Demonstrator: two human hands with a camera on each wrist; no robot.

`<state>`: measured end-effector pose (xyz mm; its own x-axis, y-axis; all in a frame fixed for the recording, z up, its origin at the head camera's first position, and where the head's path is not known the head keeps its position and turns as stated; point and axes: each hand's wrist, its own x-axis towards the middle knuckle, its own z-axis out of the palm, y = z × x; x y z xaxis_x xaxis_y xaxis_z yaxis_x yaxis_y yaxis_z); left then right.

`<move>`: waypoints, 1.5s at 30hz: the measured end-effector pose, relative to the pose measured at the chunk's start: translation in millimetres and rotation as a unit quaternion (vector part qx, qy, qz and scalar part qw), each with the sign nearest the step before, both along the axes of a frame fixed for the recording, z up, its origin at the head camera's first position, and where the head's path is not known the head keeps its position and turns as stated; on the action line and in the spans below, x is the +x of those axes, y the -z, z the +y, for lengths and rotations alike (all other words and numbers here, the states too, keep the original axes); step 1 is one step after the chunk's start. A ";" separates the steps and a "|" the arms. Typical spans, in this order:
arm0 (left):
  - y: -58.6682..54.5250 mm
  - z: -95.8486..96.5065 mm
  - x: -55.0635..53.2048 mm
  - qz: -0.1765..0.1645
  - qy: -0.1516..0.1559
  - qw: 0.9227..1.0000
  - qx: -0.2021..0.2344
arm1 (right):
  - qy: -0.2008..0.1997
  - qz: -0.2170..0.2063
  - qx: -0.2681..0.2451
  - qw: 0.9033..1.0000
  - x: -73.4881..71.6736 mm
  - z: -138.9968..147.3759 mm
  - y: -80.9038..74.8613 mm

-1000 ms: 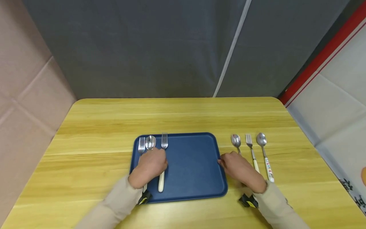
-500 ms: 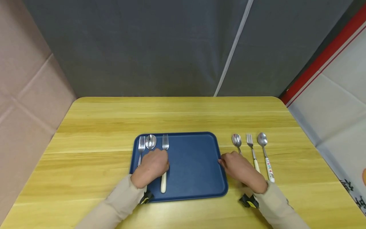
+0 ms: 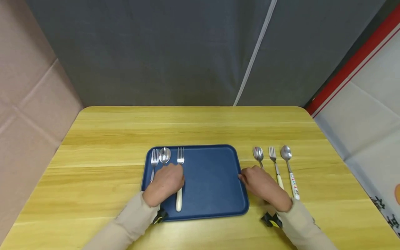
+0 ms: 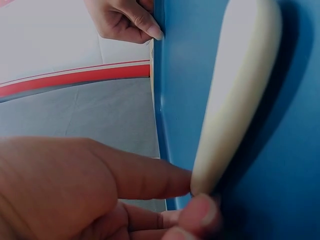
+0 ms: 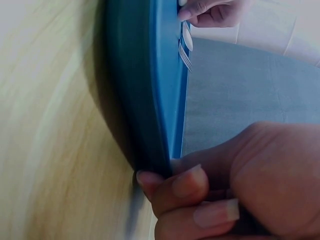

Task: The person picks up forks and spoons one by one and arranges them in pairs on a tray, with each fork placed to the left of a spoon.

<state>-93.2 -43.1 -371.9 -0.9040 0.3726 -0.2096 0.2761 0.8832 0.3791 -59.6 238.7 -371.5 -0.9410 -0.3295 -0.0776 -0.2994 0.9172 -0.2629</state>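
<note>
My left hand (image 3: 165,182) pinches a fork (image 3: 179,201) with a cream handle between thumb and fingertips, at the handle's upper end. This fork lies over the left part of a dark blue tray (image 3: 212,184), tines pointing away from me. Left of it on the tray are a second fork (image 3: 154,158) and a spoon (image 3: 164,155), their lower parts hidden by my left hand and sleeve. My right hand (image 3: 257,178) grips the tray's right rim; in the right wrist view its fingertips (image 5: 192,182) hold the rim (image 5: 159,95) from the underside.
Right of the tray, a spoon (image 3: 258,153), a fork (image 3: 272,154) and a longer spoon (image 3: 285,152) with a patterned handle lie side by side on the wooden table (image 3: 200,128). The right forearm overlaps some of their handles. A grey curtain (image 3: 156,52) hangs behind the table.
My left hand has shifted the pinched fork slightly to the right and straightened it a little, then stayed almost still. My right hand keeps its grip on the tray rim.
</note>
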 end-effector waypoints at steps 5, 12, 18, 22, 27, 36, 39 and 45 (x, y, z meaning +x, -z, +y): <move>-1.4 0.0 -0.5 -0.008 -0.009 1.000 -0.005 | 0.004 -0.003 0.000 1.000 0.7 -0.5 -0.2; -11.4 -19.6 -4.7 0.010 -0.005 1.000 -0.005 | 0.016 -0.003 0.008 1.000 0.8 -1.6 -0.8; -20.1 -58.8 -12.3 0.012 0.048 0.998 0.042 | 0.024 -0.016 0.020 0.999 -0.5 -2.5 -1.5; -20.9 -82.7 -16.3 0.010 0.041 0.998 0.051 | 0.024 -0.019 0.026 0.999 -1.2 -2.3 -3.5; -17.0 -101.1 -16.2 0.018 0.017 0.999 0.045 | 0.016 -0.014 0.028 0.999 -0.5 -1.3 -5.2; -12.7 -111.0 -16.6 -0.013 -0.012 0.999 0.035 | 0.013 -0.008 0.018 1.000 3.6 0.7 -8.3; -10.7 -109.7 -17.9 -0.018 -0.011 0.999 0.024 | 0.008 -0.003 0.012 1.000 5.5 2.2 -9.3; -6.2 -104.7 -18.9 -0.030 -0.007 0.999 0.027 | 0.011 0.004 0.014 1.000 7.1 6.7 -9.1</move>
<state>-112.1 -147.9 -365.7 -0.8957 0.3718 -0.2439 0.2388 0.8650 0.4413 -52.5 245.3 -362.3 -0.9484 -0.3068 -0.0798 -0.2812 0.9305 -0.2347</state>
